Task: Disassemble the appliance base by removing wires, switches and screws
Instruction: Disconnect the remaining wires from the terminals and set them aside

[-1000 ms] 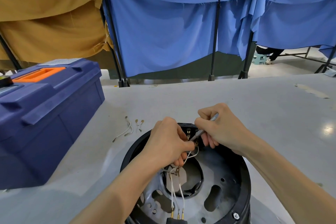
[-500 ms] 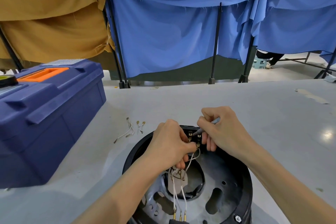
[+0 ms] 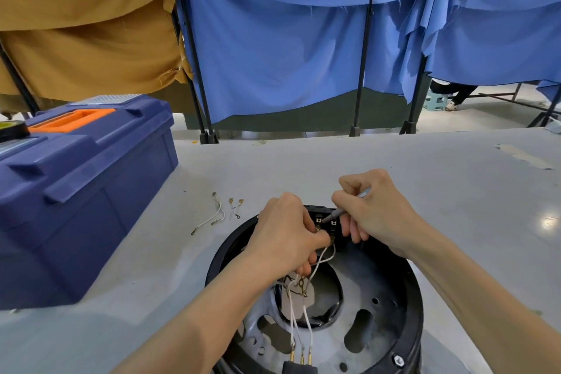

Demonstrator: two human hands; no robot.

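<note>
Grey table (image 3: 394, 176), toolbox (image 3: 76, 191) far left, loose wires (image 3: 217, 215) between it and base (image 3: 406, 297)

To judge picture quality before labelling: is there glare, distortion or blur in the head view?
Head view: a glare patch shines on the table near the right edge; the wide lens makes the curtain poles splay apart toward the top; a soft shadow lies near the blue toolbox; the left hand, the right hand and the appliance base look sharp, without motion blur.
</note>
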